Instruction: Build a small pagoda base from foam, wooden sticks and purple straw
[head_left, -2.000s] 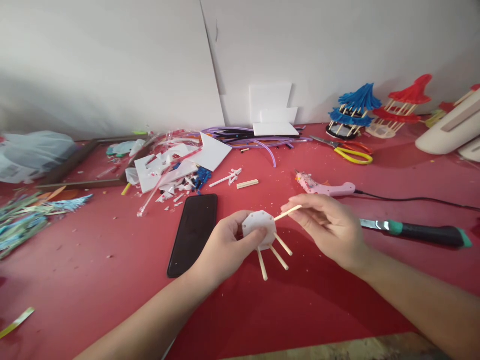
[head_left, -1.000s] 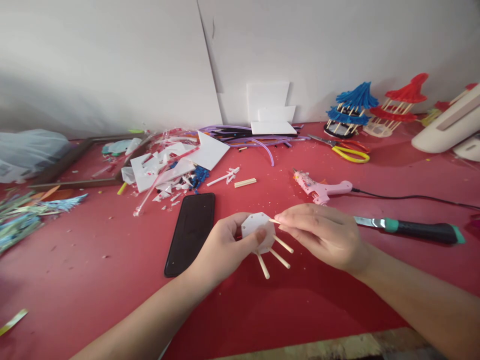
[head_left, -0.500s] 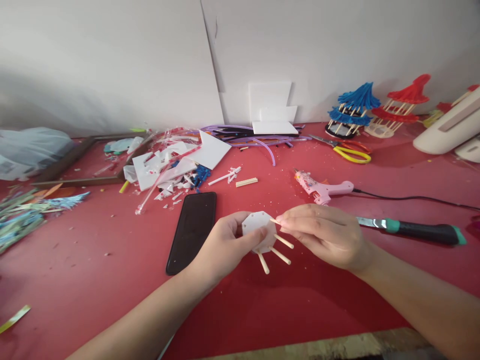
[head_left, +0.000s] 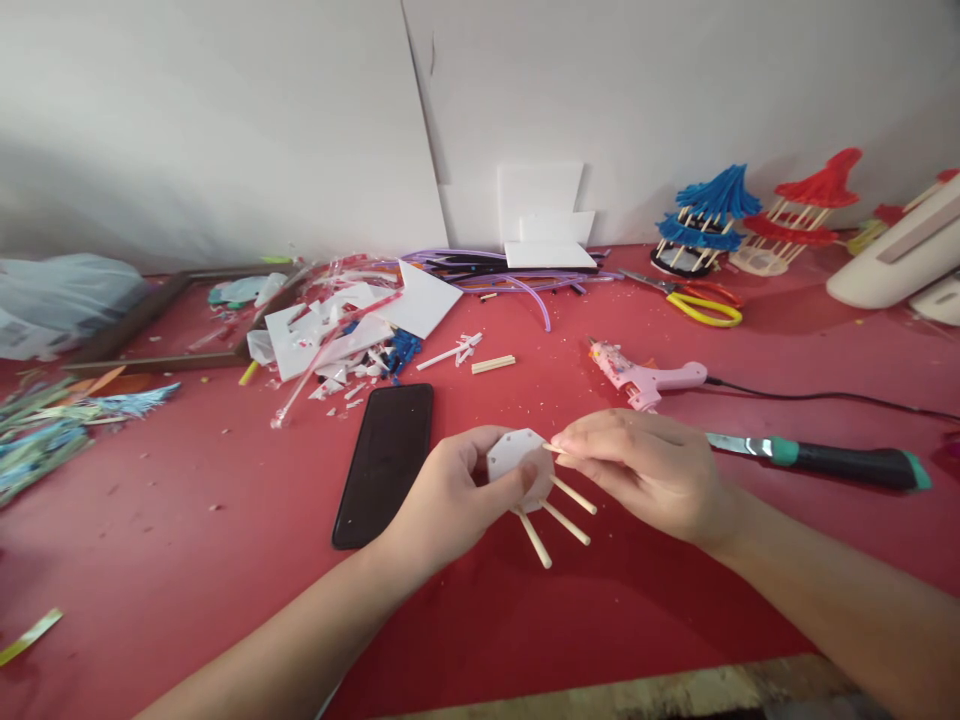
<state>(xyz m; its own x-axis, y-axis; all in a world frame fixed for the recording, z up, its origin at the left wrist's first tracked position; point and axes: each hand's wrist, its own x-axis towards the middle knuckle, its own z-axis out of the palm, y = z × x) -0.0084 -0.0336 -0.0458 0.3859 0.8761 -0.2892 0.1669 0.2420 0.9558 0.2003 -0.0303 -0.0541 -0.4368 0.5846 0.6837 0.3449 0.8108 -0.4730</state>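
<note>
Gripping the white disc [head_left: 513, 455] between thumb and fingers, the left hand [head_left: 457, 490] is closed near the phone [head_left: 384, 465]. Right hand [head_left: 645, 470]: fingertips pinched on a wooden stick [head_left: 556, 450] at the disc's edge. Three sticks [head_left: 568, 523] project from the disc.

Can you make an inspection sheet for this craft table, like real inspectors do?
Surface: red tabletop, dotted with tiny crumbs.
Things in hand: white many-sided disc with edge holes; three thin pale round sticks poke out.
Clutter: white sheet scraps, black smartphone, black-and-green-handled knife with its metal blade showing.
Hands: left hand grips the disc; right hand pinches a fourth stick at its edge.
Cables: black cord on the pink glue gun.
Surroundings: white wall panels behind.
</note>
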